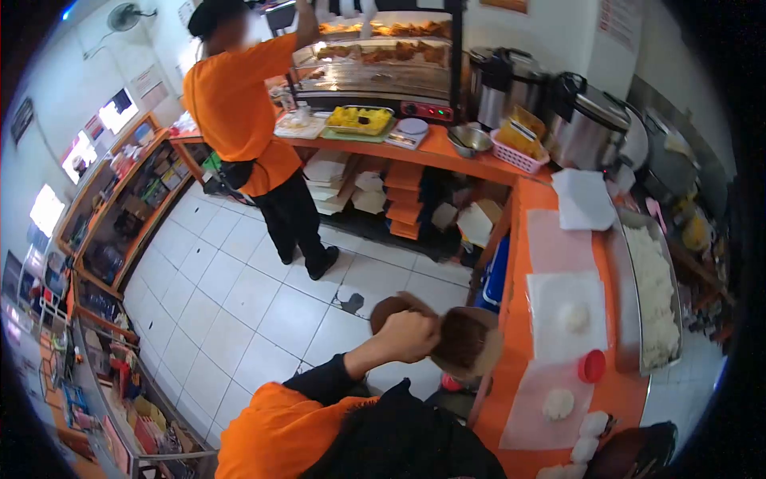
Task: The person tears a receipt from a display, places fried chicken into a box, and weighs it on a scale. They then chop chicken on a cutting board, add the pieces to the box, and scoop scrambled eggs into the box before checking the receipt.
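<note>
Tiled floor (239, 311) lies open between the co-worker (247, 120) and the orange counter (520, 239). The left hand (408, 331) and its brown bowl (467, 339) block the counter's near edge. A rice tray (630, 319), red cup (591, 366) and rice balls (558, 403) crowd its top.

The left hand (408, 331) gripped a brown bowl (467, 339) beside the orange counter (536, 195), where white lumps (558, 403) lay on paper sheets (566, 351) near a red cup (592, 366). Farther off, another person (239, 104) reached up.

Bright indoor light, heavy fisheye bending, black vignetted corners, slightly soft detail
</note>
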